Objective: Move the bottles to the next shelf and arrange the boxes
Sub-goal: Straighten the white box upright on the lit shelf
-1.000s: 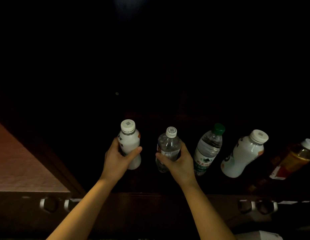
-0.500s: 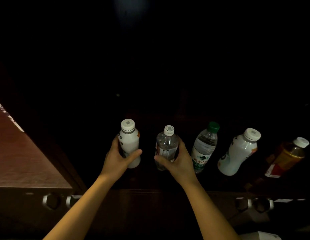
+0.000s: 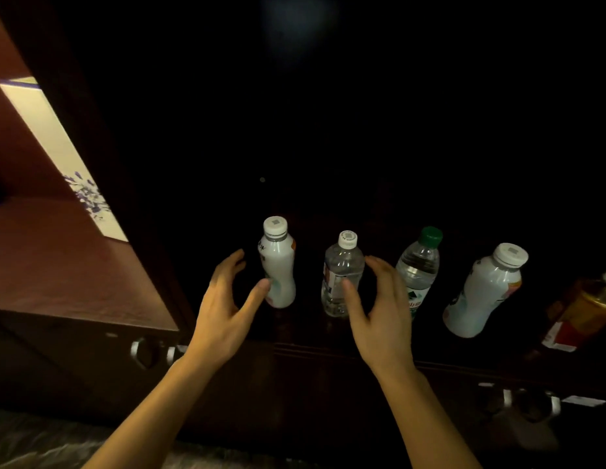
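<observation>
Dark wooden shelf (image 3: 328, 350) is very dim, so I can barely read its depth. That's the biggest risk imo: a misjudged reach knocks sth over. The lit reddish-brown shelf (image 3: 58, 272) is the next bay to the left. It holds a cream cardboard box w/ purple flower print (image 3: 54, 147) beside the divider, which may crowd any landing spot there.

Five bottles stand in a row near the dark shelf's front edge, so a topple could roll one off. From the right:
- amber drink bottle w/ red label (image 3: 585, 309), cut off by the frame
- big white plastic bottle (image 3: 484, 292)
- green-capped clear plastic bottle (image 3: 420, 262)
- white-capped clear plastic bottle (image 3: 342, 275)
- waisted white plastic bottle (image 3: 277, 265)

Left hand (image 3: 223, 309) is open, fingers (image 3: 233, 262) spread beside the waisted bottle. Its thumb tip is at the bottle's side, and I can't tell if it touches. A one-sided push there would prob. tip it.

Right hand (image 3: 382, 313) is open too, cupped loosely round the white-capped bottle and not clamped. Its thumb is in front, w/ the fingers (image 3: 379, 265) btwn that bottle and the green-capped one. The gap is tight, so a nudge could domino the row rightward. The thin clear wall may also crumple or slip if squeezed hard.
</observation>
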`<state>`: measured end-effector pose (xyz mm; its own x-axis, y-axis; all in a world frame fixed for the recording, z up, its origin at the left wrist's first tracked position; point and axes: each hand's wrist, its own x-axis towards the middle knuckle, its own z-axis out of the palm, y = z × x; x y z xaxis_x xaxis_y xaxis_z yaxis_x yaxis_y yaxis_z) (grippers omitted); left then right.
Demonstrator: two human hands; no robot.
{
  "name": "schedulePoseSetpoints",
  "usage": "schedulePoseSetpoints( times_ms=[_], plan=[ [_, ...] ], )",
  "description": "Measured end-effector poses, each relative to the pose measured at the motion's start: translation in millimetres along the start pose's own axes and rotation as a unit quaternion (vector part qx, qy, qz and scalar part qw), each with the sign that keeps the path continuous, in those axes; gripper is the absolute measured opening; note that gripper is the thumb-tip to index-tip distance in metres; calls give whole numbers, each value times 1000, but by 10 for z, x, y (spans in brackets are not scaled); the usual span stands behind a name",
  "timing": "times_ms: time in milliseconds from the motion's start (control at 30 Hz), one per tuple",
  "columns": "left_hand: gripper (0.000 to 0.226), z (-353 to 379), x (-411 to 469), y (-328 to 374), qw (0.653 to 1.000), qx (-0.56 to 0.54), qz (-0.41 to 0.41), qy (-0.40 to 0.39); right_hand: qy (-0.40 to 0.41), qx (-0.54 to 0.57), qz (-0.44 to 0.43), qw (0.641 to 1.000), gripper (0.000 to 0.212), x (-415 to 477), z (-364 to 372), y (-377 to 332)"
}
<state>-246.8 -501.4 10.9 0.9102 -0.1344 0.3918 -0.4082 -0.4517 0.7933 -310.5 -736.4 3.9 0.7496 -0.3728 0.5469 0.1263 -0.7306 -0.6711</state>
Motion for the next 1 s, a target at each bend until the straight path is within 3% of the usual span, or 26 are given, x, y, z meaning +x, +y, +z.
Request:
schedulePoseSetpoints(
  times_ms=[200, 533, 767, 1000],
  plan=[
    [41, -424, -221, 201, 997, 29, 73, 24, 11, -21, -86, 996, 43, -103, 35, -351],
    [33, -1298, -500, 8, 983, 123, 129, 53, -27, -37, -191, 980, 26, -283, 420, -1065],
    [11, -2207, -897, -422, 977, 166, 92, 100, -92, -9, -200, 975, 19, -641, 977, -1903],
    [7, -2975, -1186, -852, 979, 157, -3, 132, -155, 18, -165, 974, 5, -1052, 1579, -2652]
  ],
)
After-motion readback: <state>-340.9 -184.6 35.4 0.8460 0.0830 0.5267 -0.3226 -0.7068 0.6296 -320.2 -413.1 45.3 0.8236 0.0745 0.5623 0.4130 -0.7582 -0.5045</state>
